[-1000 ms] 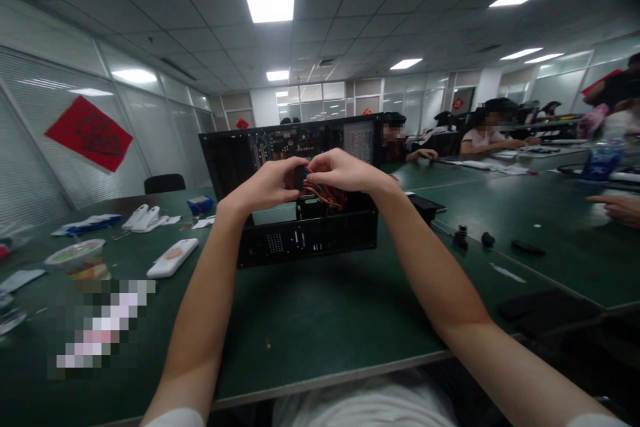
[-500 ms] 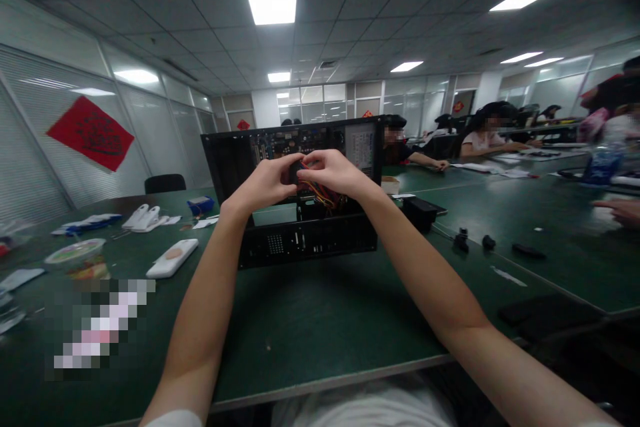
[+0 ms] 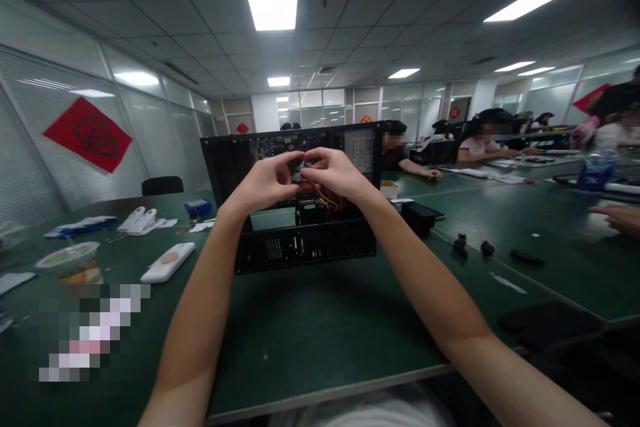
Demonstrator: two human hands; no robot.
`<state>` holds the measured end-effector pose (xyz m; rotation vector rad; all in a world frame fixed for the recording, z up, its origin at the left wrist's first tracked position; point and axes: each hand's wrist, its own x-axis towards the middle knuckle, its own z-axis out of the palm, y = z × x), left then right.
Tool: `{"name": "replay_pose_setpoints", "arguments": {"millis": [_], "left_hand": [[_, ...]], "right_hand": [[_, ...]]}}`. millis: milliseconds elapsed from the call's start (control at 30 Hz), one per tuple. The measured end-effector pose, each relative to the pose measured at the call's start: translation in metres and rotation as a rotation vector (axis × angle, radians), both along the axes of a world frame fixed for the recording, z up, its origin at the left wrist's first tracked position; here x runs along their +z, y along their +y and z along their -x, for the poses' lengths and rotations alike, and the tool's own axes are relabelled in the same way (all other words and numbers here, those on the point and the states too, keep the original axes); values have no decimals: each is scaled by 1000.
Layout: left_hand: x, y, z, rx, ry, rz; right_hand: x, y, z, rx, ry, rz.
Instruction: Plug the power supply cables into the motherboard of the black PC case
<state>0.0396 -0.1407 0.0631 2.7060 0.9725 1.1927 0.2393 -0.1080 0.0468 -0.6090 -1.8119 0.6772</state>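
Observation:
A black computer case (image 3: 305, 248) stands on the green table, its open side with the motherboard (image 3: 280, 144) towards me. Inside it, a bundle of red, yellow and black cables (image 3: 327, 199) hangs down beside the labelled power supply (image 3: 359, 150). My left hand (image 3: 263, 180) reaches in from the left, thumb and fingers curled around a small pale cable connector (image 3: 298, 171). My right hand (image 3: 333, 172) pinches the cables right behind that connector. The fingertips of both hands nearly meet, and exactly how the connector sits between them is partly hidden.
On the left lie a white power bank-like object (image 3: 167, 263), a lidded plastic food cup (image 3: 75, 263) and a small blue box (image 3: 198, 208). Right of the case are a black box (image 3: 419, 217) and several small black parts. People sit at tables further back; another person's hand (image 3: 617, 217) rests at right.
My view has shifted slightly. Both hands stay at the same place in the case, and a pale connector shows more clearly between the fingertips.

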Motion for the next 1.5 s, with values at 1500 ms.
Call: {"name": "replay_pose_setpoints", "arguments": {"millis": [1500], "left_hand": [[-17, 17, -23, 385, 174, -587]], "right_hand": [[-13, 27, 19, -120, 259, 58]]}}
